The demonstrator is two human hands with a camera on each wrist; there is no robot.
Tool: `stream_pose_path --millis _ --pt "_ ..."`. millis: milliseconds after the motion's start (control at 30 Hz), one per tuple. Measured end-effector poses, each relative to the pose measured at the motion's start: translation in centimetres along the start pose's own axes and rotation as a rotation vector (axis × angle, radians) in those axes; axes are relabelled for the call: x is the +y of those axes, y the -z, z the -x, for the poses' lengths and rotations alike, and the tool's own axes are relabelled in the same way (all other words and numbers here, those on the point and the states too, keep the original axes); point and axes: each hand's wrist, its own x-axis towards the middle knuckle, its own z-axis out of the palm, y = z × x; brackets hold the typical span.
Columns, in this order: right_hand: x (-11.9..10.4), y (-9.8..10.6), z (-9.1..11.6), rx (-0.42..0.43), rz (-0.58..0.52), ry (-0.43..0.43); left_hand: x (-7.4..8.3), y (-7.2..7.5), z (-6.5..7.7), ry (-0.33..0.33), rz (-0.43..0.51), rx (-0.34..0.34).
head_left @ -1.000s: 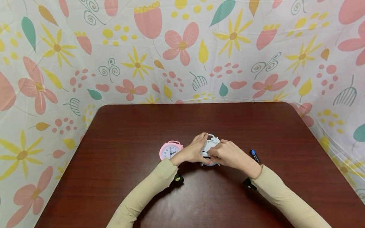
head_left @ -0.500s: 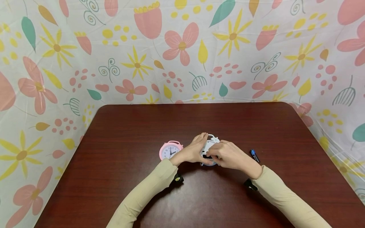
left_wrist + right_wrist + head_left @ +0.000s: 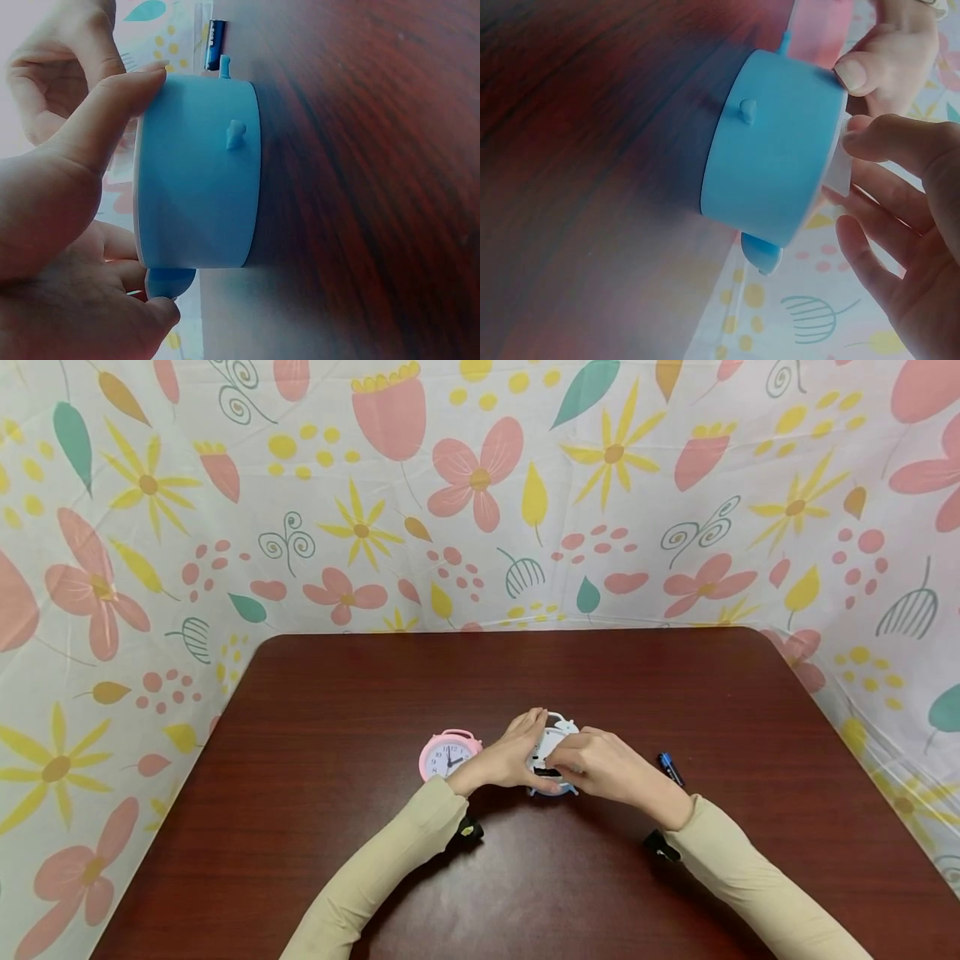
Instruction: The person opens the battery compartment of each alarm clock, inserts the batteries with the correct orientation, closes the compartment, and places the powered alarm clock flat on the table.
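A light blue alarm clock (image 3: 199, 172) lies face down on the table, its white back upward and a dark battery slot (image 3: 549, 772) showing there. My left hand (image 3: 510, 756) grips the clock from the left, thumb on the near rim and fingers at the far side by a bell. Over the back, my right hand (image 3: 606, 768) pinches a thin white cover (image 3: 839, 171), which stands up from the back in the right wrist view. The right fingers hide part of the slot in the head view.
A pink alarm clock (image 3: 450, 758) lies face up just left of the blue one, partly behind the left wrist. A blue and black battery (image 3: 671, 769) lies to the right of the right hand. The brown table (image 3: 360, 685) meets a flowered cloth behind.
My right hand has shifted slightly right, and more of the dark slot shows on the clock's back. The left hand and the clock have stayed in place.
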Motion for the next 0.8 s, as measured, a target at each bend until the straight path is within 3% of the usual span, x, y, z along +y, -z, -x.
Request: stream_pose_path --millis 433,800 --pt "0.7 0.9 0.4 0.066 -0.021 -0.131 -0.1 0.0 0.0 0.005 0.003 0.001" --pt "2.1 1.1 1.2 0.082 -0.039 -0.357 -0.1 -0.2 0.0 0.01 -0.001 0.01"
